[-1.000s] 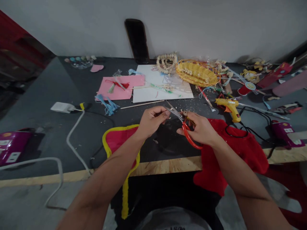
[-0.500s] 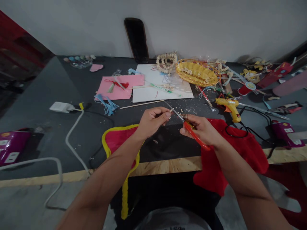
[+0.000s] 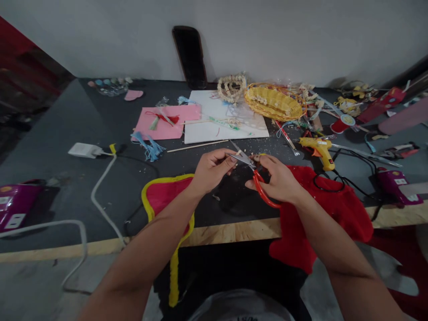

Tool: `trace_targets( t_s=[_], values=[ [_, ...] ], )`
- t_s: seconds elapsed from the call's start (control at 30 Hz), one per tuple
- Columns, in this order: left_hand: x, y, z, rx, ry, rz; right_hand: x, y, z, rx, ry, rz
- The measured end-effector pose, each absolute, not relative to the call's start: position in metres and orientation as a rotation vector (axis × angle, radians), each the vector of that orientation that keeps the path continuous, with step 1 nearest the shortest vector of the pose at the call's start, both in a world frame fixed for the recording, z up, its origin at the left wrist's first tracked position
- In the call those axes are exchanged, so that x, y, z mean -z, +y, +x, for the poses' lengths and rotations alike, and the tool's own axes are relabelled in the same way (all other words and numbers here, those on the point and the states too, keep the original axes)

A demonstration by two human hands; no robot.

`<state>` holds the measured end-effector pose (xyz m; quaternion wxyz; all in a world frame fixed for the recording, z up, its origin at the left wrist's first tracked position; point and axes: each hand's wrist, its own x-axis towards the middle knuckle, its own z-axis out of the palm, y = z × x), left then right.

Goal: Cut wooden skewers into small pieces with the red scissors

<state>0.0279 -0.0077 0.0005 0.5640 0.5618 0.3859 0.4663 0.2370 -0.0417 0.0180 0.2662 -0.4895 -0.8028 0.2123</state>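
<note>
My left hand (image 3: 213, 170) pinches a small pale stick-like piece (image 3: 238, 153) between thumb and fingertips. In my right hand (image 3: 280, 179) are scissors (image 3: 261, 189) with red handles. Their blades are spread, one reaching away towards the white board and the other lying by my left fingertips. The pale piece is between or right beside the blades; I cannot tell exactly. Just beyond the hands, a thin wooden stick (image 3: 197, 146) lies on the dark table (image 3: 120, 196). Small pale scraps are scattered around it.
A white board (image 3: 200, 132), pink sheet (image 3: 143, 122), blue tassels (image 3: 152, 149) and yellow wicker basket (image 3: 290, 111) lie behind. To the right are a yellow glue gun (image 3: 319, 149) and red cloth (image 3: 334, 209). A yellow-edged pink piece (image 3: 167, 194) sits under my left forearm. A phone (image 3: 190, 55) leans on the wall.
The scissors' blades have parted from nearly together to spread, and the red handles have swung left and inward. My right fingers have opened out somewhat; my left hand stays almost in place.
</note>
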Motion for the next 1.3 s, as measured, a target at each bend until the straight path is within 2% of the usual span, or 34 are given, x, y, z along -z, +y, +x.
trace_targets(
  t_s=[0.73, 1.3],
  values=[
    [-0.0013, -0.0064, 0.0254, -1.027, 0.965, 1.488, -0.0122, -0.0402, 0.2341, -0.551, -2.192, -1.198],
    [0.0024, -0.0066, 0.0285, -1.065, 1.005, 1.362, -0.0107, -0.0416, 0.2309, -0.452, -2.233, -1.356]
  ],
)
